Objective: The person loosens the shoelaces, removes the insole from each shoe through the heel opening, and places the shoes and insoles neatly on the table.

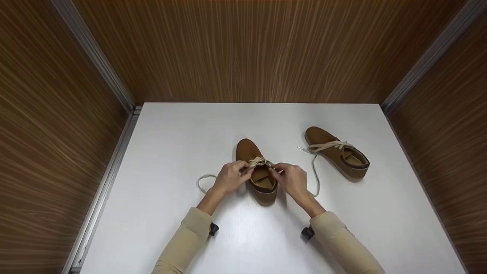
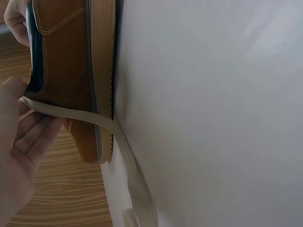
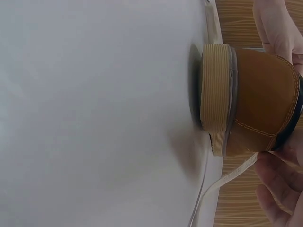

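A brown shoe (image 1: 247,150) with a tan sole stands on the white table, its toe pointing away from me. My left hand (image 1: 230,177) pinches a cream shoelace (image 2: 71,112) between thumb and forefinger at the left of the shoe's opening. At the opening's right side, my right hand (image 1: 293,179) pinches the other part of the lace, and a loose length (image 3: 232,174) trails from its fingers to the table. Laces bunch over the tongue between both hands. From the left hand the other loose end drops past the sole and curls on the table.
A second brown shoe (image 1: 335,156), its cream laces (image 1: 323,146) partly loose, stands to the right on the white table (image 1: 182,125). Wood-grain panels (image 1: 243,49) enclose the table at the back and both sides, with metal rails (image 1: 97,49) at the corners.
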### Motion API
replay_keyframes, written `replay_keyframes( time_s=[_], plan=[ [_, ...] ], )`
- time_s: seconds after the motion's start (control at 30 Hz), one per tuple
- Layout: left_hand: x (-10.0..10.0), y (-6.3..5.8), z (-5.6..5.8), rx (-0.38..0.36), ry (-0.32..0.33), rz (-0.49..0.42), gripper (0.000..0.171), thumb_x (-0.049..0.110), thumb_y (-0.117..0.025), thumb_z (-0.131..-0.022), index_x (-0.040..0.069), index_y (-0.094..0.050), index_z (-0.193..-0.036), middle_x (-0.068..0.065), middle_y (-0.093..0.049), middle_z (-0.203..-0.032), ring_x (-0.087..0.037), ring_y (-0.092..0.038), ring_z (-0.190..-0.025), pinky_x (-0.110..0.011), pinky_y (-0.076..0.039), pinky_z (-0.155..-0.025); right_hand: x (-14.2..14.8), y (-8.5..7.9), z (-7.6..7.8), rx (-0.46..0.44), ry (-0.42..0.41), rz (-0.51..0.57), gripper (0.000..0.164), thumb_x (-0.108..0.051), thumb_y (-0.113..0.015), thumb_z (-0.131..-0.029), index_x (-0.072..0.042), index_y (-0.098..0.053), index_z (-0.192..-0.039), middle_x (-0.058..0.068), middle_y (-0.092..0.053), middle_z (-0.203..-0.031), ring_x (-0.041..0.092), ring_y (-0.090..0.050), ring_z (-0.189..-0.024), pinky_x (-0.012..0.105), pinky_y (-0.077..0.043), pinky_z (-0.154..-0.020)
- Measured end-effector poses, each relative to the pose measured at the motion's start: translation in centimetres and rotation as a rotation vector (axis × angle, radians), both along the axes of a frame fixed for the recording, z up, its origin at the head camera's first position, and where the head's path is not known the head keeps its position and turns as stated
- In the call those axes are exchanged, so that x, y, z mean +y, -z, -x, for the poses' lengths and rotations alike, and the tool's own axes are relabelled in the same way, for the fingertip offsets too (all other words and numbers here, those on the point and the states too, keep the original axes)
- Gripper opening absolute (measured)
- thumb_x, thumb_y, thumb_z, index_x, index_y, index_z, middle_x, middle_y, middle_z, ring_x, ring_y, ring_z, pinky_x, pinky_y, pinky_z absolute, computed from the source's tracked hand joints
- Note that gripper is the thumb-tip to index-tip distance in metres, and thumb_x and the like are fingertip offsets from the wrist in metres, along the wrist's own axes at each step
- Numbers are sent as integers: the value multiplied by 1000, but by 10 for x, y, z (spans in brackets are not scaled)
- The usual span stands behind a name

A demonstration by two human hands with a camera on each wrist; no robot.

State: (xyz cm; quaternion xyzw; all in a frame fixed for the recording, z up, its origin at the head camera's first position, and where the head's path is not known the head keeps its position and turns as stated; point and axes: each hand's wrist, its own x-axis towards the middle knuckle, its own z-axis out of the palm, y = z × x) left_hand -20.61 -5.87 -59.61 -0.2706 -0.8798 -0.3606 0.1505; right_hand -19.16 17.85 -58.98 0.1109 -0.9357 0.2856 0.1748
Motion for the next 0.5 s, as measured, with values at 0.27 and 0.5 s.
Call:
replay_keyframes(
  time_s=[0.27, 0.5],
  plan=[
    [9, 0, -10, 44, -98, -1, 8, 12, -77, -93, 5, -75, -92, -7, -78, -87, -23, -77, -78, -34, -63, -69, 4, 0, 9, -19, -41, 22, 13, -25, -83, -92, -14, -85, -98, 4, -83, -88, 20, -77, -70, 46, -60, -62],
    [16, -1, -18, 80, -166, 8, 7, 11, -79, -91, 5, -75, -90, -8, -79, -87, -22, -78, -76, -30, -63, -65, 6, -3, 16, -42, -89, 21, 12, -25, -82, -93, -16, -85, -98, 2, -83, -88, 19, -77, -72, 44, -60, -62]
  ],
)
